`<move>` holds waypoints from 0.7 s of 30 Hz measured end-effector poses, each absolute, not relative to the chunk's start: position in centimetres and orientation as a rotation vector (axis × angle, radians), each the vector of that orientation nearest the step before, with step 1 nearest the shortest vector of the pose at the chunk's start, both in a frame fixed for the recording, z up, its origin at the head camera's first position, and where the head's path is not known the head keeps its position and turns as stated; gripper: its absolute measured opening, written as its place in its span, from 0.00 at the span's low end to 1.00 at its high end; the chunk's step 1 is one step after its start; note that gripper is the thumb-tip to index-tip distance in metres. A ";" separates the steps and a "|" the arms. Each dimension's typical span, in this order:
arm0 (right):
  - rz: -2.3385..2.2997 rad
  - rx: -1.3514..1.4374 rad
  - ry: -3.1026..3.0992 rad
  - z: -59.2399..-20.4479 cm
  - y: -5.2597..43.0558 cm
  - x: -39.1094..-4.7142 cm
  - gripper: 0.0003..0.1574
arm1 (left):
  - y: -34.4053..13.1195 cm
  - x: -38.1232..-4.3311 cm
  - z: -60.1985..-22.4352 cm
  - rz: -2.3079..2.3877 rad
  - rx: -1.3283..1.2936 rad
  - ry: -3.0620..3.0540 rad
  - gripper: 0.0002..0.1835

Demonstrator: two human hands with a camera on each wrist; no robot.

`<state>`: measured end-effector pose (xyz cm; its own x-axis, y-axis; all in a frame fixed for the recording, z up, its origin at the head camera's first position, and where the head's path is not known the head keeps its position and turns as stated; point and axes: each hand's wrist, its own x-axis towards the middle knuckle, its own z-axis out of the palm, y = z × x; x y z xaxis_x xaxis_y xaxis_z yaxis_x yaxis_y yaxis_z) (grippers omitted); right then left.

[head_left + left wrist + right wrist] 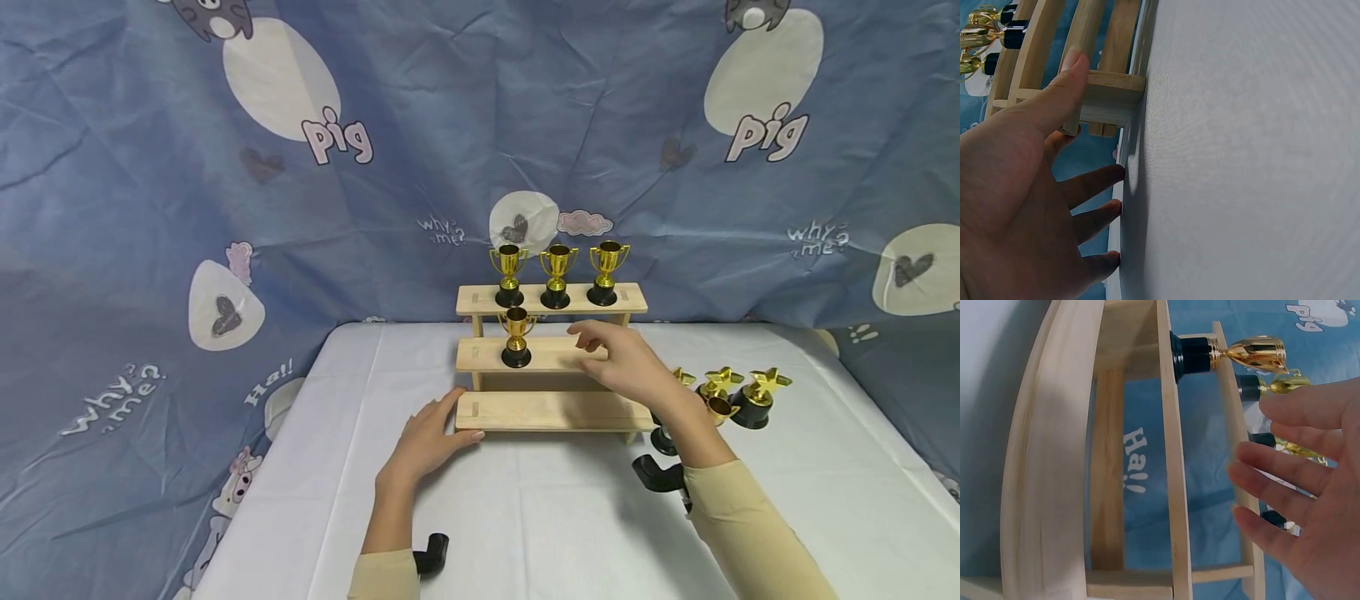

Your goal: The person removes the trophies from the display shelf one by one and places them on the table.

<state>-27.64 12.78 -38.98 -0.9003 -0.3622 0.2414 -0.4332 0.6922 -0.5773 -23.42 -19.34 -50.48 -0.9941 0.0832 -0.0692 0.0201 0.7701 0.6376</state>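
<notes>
A three-tier wooden display stand (551, 410) stands on the white-covered table. My left hand (423, 442) grips the left end of its lowest board, the thumb (1072, 72) against the front edge and the index finger around behind. The other fingers spread down by the tablecloth. Over the right part of the middle board hovers my right hand (630, 362), fingers loosely bent and holding nothing. Left of it, a gold trophy cup (516, 333) with a black base stands upright on the middle board. Three similar cups (556, 271) line the top board. The lowest board is bare.
Several gold star trophies (763, 392) stand right of the stand, partly behind my right forearm. Among them show a trophy cup (720, 408) and a black base (663, 442). A blue printed cloth (420, 125) hangs close behind the table. Black mounts (658, 475) project from both wrists.
</notes>
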 end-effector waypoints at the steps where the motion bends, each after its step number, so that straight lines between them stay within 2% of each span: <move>1: 0.997 0.663 -2.784 -38.9 12.7 -27.7 0.26 | -19.3 -23.4 -50.5 1.033 0.087 2.868 0.46; 21: 1.020 0.699 -2.780 -37.9 10.1 -28.8 0.30 | -19.3 -23.4 -50.5 1.030 0.078 2.875 0.46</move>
